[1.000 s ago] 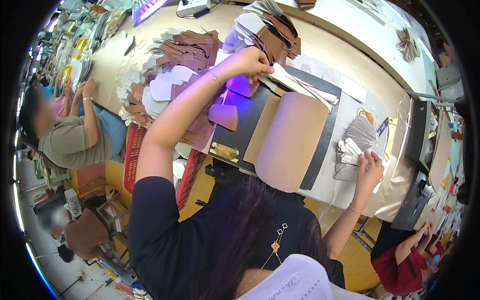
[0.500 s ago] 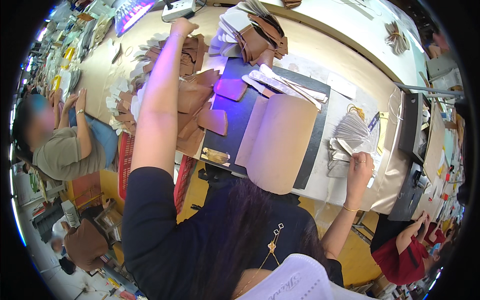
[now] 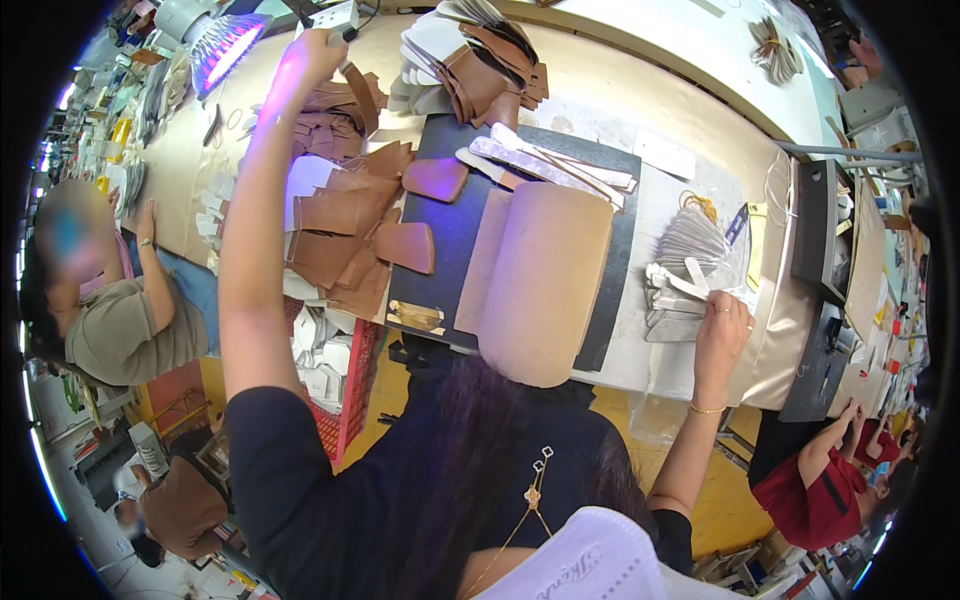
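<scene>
In the upper left of the frame, the left hand (image 3: pixel 316 60) is held out between a lit lamp (image 3: pixel 226 52) and a white power strip (image 3: pixel 335 17). Its fingers are curled, and a bent brown strip (image 3: pixel 362 98) is seen just beside them — whether it is gripped cannot be told. At the right of the frame, the fingertips of the right hand (image 3: pixel 724 330) are pressed together on the end of a white strip (image 3: pixel 683 282), just below a fan of thin grey pieces (image 3: pixel 690 240). In the middle, a tan roll (image 3: pixel 545 285) is laid on a black board (image 3: pixel 455 228), where two brown pieces (image 3: pixel 435 180) are also placed toward its left side. Above the board, a bundle of brown and white pieces (image 3: pixel 490 75) is stacked.
</scene>
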The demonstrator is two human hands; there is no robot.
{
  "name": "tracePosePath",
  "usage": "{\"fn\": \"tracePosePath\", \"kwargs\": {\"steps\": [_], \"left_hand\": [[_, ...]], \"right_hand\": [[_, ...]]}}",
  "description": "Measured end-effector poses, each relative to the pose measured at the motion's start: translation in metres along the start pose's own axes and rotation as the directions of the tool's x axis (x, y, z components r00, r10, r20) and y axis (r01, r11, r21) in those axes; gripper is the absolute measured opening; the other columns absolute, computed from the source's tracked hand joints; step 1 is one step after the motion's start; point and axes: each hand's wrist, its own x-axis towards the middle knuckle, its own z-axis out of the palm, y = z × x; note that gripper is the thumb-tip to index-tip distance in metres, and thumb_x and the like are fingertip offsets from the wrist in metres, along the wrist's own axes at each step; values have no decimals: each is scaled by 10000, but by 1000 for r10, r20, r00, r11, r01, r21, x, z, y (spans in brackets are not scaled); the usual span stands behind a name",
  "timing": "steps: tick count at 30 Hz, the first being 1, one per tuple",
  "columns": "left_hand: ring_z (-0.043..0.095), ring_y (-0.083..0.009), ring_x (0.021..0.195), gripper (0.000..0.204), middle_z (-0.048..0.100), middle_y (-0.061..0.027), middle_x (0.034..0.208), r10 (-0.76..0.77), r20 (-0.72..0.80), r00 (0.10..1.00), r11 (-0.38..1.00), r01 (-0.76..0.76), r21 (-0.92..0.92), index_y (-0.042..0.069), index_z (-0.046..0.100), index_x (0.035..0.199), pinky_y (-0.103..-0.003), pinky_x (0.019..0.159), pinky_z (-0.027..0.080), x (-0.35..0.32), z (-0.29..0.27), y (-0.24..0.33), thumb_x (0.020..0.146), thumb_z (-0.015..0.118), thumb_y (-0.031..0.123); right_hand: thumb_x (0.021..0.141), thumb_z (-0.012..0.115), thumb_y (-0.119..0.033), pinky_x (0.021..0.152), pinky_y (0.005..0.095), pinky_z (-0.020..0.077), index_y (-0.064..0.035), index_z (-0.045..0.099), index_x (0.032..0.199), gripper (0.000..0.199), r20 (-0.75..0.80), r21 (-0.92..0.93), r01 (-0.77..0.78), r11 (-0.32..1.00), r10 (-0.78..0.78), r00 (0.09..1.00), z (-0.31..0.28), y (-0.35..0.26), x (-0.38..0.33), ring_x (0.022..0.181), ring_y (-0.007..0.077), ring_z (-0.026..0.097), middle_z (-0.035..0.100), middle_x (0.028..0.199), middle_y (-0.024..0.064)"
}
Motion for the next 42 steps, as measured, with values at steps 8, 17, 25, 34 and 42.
{"fn": "tracePosePath", "kwargs": {"steps": [8,17,25,34,42], "left_hand": [[644,-197,736,162,647,-151,805,275,-67,959,939,-283,-195,7,647,942,-301,647,471,-163,-77,85,837,585,113],[670,-258,652,163,623,-216,866,721,-114,683,39,-205,-978,-83,632,913,-297,572,563,-232,-96,145,754,628,-49],[669,-185,678,150,615,-123,830,426,677,600,398,548,-736,-54,559,974,-254,595,556,-252,0,154,839,608,-9],[665,-170,657,174,635,-118,803,368,709,602,352,615,-705,-50,556,983,-248,586,552,-253,19,119,880,593,86],[665,-164,638,212,648,-132,785,382,744,549,343,663,-665,-55,572,948,-233,561,546,-258,26,115,906,583,153]], "right_hand": [[811,557,-24,761,366,387,-43,534,850,49,89,-17,72,997,-70,994,-18,0,3,863,261,546,571,911,93],[799,513,-4,679,370,415,-45,495,858,73,262,-32,112,993,-99,960,-33,11,2,699,273,556,561,731,97],[890,512,-33,488,320,489,-14,416,907,99,566,484,-355,800,22,824,-45,32,3,628,233,647,637,1057,151],[932,492,-66,502,252,535,-44,410,950,87,796,518,-701,491,25,605,-68,33,2,605,150,632,575,1071,89],[952,485,-97,793,274,486,-1,451,1001,113,429,857,-219,466,-410,805,-59,-21,21,1002,201,611,562,961,57]]}}
